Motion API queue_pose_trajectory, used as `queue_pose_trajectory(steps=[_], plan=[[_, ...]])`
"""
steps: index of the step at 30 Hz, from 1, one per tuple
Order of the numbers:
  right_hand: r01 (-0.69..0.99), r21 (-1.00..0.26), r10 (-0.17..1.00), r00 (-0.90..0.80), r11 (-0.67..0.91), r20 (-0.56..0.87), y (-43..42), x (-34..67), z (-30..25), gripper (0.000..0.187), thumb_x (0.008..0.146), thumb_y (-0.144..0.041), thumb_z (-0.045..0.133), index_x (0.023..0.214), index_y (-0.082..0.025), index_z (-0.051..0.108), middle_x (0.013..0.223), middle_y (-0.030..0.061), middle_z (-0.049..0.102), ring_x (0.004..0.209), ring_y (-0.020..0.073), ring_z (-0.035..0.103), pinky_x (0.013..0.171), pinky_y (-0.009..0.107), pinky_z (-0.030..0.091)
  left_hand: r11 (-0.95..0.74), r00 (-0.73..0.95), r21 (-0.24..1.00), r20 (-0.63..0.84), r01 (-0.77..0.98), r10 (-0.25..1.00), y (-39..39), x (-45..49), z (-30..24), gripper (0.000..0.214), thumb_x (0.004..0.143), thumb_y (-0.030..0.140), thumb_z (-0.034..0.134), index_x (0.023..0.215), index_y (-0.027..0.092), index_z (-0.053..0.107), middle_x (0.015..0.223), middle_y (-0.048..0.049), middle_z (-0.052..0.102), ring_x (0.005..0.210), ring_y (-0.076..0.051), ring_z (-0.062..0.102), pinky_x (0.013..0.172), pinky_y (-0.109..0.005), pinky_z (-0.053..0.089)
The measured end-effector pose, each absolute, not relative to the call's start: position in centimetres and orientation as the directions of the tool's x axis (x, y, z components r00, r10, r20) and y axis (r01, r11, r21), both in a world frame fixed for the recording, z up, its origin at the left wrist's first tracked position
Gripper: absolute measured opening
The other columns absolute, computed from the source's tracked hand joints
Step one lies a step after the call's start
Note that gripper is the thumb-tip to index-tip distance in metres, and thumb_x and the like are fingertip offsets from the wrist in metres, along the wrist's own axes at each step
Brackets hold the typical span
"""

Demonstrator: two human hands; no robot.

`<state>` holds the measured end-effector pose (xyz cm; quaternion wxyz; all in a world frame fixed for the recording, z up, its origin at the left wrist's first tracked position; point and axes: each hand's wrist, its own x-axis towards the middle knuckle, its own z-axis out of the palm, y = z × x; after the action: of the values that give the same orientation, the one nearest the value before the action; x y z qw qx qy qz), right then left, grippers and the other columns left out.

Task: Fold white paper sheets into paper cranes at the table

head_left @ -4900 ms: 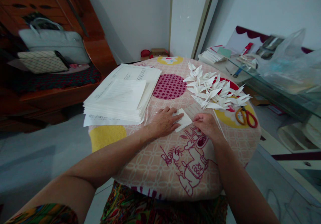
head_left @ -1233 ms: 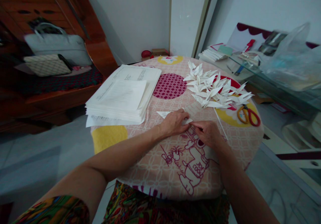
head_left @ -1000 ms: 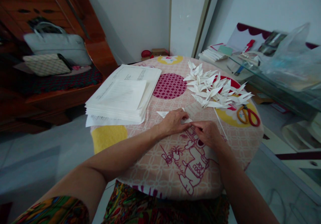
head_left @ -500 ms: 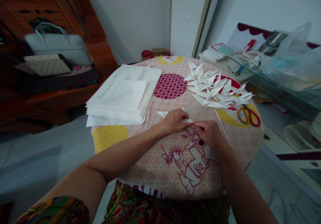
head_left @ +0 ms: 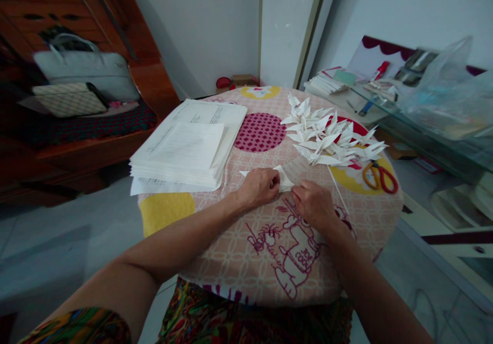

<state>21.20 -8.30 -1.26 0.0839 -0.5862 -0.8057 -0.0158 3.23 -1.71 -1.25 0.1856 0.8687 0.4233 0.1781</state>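
While my left hand (head_left: 259, 187) pinches the small white folded paper (head_left: 285, 180) beside the white printed-sheet stack (head_left: 188, 149), my right hand (head_left: 314, 205), curled on its corner, should crease evenly.

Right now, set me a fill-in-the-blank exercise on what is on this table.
1. The left hand and the right hand meet at a small folded piece of white ____.
2. Near the right edge of the table lie the orange-handled ____.
3. The stack of printed sheets sits on the ____ side of the table.

Missing words: paper; scissors; left.
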Motion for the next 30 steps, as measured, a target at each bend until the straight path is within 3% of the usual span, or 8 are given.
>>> queue_pose_trajectory(steps=[5, 8, 13, 17, 25, 30], plan=[[0.941, -0.054, 0.929, -0.32, 0.335, 0.186, -8.3, 20.8, -1.5, 0.025, 0.095, -0.018, 0.048, 0.087, -0.016, 0.072, 0.079, 0.0093, 0.064, 0.073, 0.0197, 0.055, 0.064, 0.031, 0.033, -0.622, 0.623, 0.439, 0.163, 0.648, 0.765, -2.0, 3.1, -1.1, 0.009, 0.081, 0.02, 0.061, 0.086, 0.016, 0.067, 0.084, -0.0045, 0.07, 0.069, -0.015, 0.061, 0.065, -0.026, 0.045], [0.93, -0.074, 0.901, -0.326, 0.36, 0.285, -8.2, 21.0, -1.6, 0.027, 0.095, -0.018, 0.047, 0.083, -0.016, 0.071, 0.078, 0.0096, 0.063, 0.076, 0.0211, 0.055, 0.068, 0.032, 0.037, -0.618, 0.618, 0.427, 0.16, 0.66, 0.77, -2.1, 3.1, -1.2, 0.007, 0.08, 0.018, 0.059, 0.081, 0.016, 0.066, 0.082, -0.0044, 0.068, 0.07, -0.016, 0.061, 0.065, -0.026, 0.045], [0.78, -0.248, 0.787, -0.442, 0.574, 0.43, -7.9, 20.8, -2.2, 0.026, 0.093, -0.012, 0.046, 0.09, -0.016, 0.071, 0.103, 0.014, 0.067, 0.099, 0.026, 0.057, 0.088, 0.039, 0.046, -0.584, 0.575, 0.486, 0.188, 0.65, 0.796, -1.7, 2.8, -1.4, 0.005, 0.078, 0.016, 0.059, 0.078, 0.016, 0.064, 0.078, -0.0033, 0.067, 0.068, -0.014, 0.059, 0.064, -0.025, 0.044], [0.719, -0.334, 0.784, -0.486, 0.61, 0.387, -7.6, 20.4, -2.8, 0.027, 0.095, -0.011, 0.044, 0.098, -0.016, 0.07, 0.104, 0.0143, 0.068, 0.102, 0.0261, 0.059, 0.089, 0.041, 0.049, -0.571, 0.545, 0.531, 0.225, 0.626, 0.807, -1.4, 2.4, -1.1, 0.006, 0.078, 0.018, 0.058, 0.073, 0.016, 0.061, 0.072, -0.0022, 0.065, 0.064, -0.013, 0.057, 0.062, -0.025, 0.043], [0.73, -0.306, 0.787, -0.517, 0.611, 0.338, -7.2, 19.8, -2.7, 0.027, 0.096, -0.014, 0.043, 0.092, -0.015, 0.07, 0.094, 0.013, 0.068, 0.095, 0.025, 0.06, 0.088, 0.039, 0.05, -0.579, 0.551, 0.581, 0.251, 0.573, 0.796, -1.7, 1.9, -0.3, 0.006, 0.075, 0.016, 0.059, 0.069, 0.015, 0.06, 0.07, -0.0016, 0.064, 0.063, -0.012, 0.054, 0.062, -0.024, 0.043], [0.732, -0.273, 0.778, -0.55, 0.625, 0.304, -6.8, 19.8, -2.9, 0.026, 0.097, -0.017, 0.045, 0.092, -0.014, 0.07, 0.094, 0.0138, 0.068, 0.095, 0.0252, 0.06, 0.089, 0.039, 0.05, -0.574, 0.609, 0.667, 0.222, 0.475, 0.761, 0.1, -0.1, -0.7, 0.015, 0.08, 0.015, 0.055, 0.084, 0.014, 0.069, 0.081, -0.0034, 0.069, 0.072, -0.012, 0.062, 0.066, -0.021, 0.047]])
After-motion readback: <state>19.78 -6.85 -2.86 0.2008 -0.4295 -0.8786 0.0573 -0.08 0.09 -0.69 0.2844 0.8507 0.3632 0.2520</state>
